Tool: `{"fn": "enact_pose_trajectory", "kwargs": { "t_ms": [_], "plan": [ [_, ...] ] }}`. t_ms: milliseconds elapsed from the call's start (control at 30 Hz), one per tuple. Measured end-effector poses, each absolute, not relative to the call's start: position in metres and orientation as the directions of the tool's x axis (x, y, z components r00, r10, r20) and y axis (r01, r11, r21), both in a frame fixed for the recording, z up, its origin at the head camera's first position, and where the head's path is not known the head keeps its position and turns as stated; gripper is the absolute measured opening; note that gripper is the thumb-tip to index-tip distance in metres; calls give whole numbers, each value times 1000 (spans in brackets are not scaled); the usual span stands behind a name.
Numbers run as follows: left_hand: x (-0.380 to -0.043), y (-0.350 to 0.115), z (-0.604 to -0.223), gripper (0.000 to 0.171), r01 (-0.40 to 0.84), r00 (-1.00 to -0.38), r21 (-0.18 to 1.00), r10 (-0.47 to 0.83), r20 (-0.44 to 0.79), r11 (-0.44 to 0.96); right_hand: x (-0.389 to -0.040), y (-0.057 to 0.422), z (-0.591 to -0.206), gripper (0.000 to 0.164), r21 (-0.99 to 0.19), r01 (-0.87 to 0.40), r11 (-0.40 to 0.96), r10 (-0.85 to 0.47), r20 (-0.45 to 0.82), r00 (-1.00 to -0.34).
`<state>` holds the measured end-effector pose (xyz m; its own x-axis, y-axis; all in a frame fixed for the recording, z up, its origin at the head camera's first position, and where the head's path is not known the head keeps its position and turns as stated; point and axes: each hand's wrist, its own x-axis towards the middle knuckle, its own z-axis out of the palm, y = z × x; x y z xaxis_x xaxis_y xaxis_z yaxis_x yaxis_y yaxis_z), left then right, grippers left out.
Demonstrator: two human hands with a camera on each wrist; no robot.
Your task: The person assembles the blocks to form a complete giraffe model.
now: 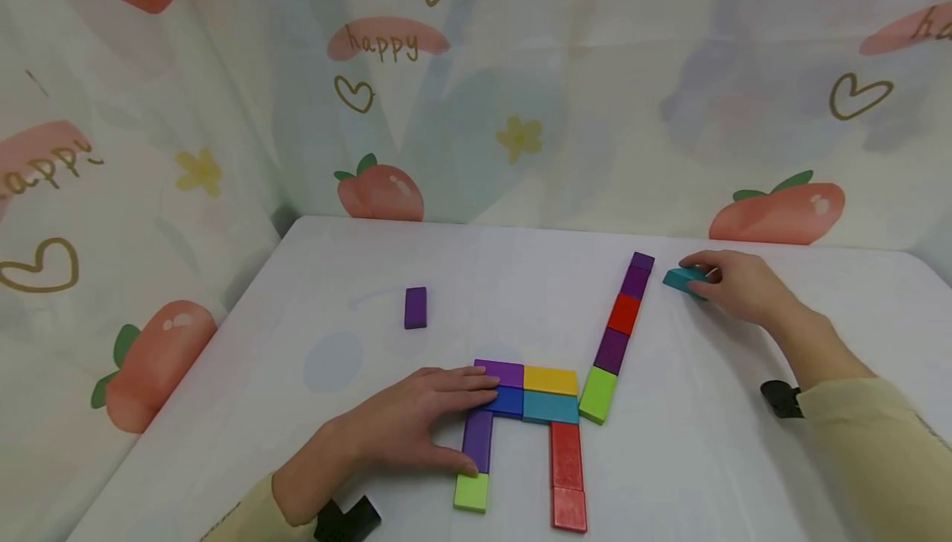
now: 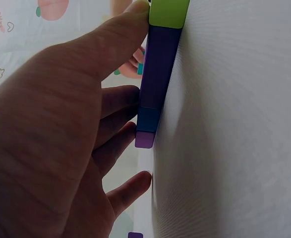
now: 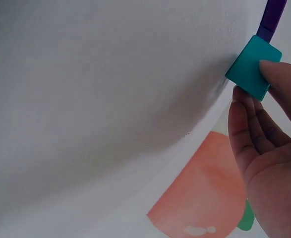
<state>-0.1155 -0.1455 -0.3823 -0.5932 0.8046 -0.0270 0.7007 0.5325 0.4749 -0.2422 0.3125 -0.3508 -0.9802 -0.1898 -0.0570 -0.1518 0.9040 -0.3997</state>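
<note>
In the head view my right hand [image 1: 747,284] pinches a teal block [image 1: 681,278] between thumb and fingers at the back right. The right wrist view shows that teal block [image 3: 248,68] tilted, close to the table. My left hand [image 1: 405,420] rests with fairly straight fingers on a flat block figure. Its fingertips touch the violet block [image 1: 509,373] and the blue block [image 1: 509,404]; its thumb lies by the joint of a purple block [image 1: 478,441] and a green block [image 1: 472,494]. Yellow [image 1: 550,380], teal and red blocks [image 1: 567,455] make up the figure's right side.
A slanting row of purple, red [image 1: 624,315] and green blocks [image 1: 598,396] runs from the figure's right corner toward the back. One purple block [image 1: 416,308] lies alone on the white table [image 1: 357,278]. A printed cloth [image 1: 476,112] hangs behind.
</note>
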Motion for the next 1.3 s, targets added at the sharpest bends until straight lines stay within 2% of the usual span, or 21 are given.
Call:
{"fn": "enact_pose_trajectory", "kwargs": {
  "t_ms": [1033, 1300],
  "plan": [
    [-117, -145, -383, 77, 710, -588, 463, 809, -26, 531, -253, 298, -355, 45, -407, -135, 903, -172, -58, -983],
    [-117, -146, -384, 77, 712, -588, 463, 809, -18, 528, -244, 304, -350, 48, -418, -176, 891, -205, -27, -978]
  ]
}}
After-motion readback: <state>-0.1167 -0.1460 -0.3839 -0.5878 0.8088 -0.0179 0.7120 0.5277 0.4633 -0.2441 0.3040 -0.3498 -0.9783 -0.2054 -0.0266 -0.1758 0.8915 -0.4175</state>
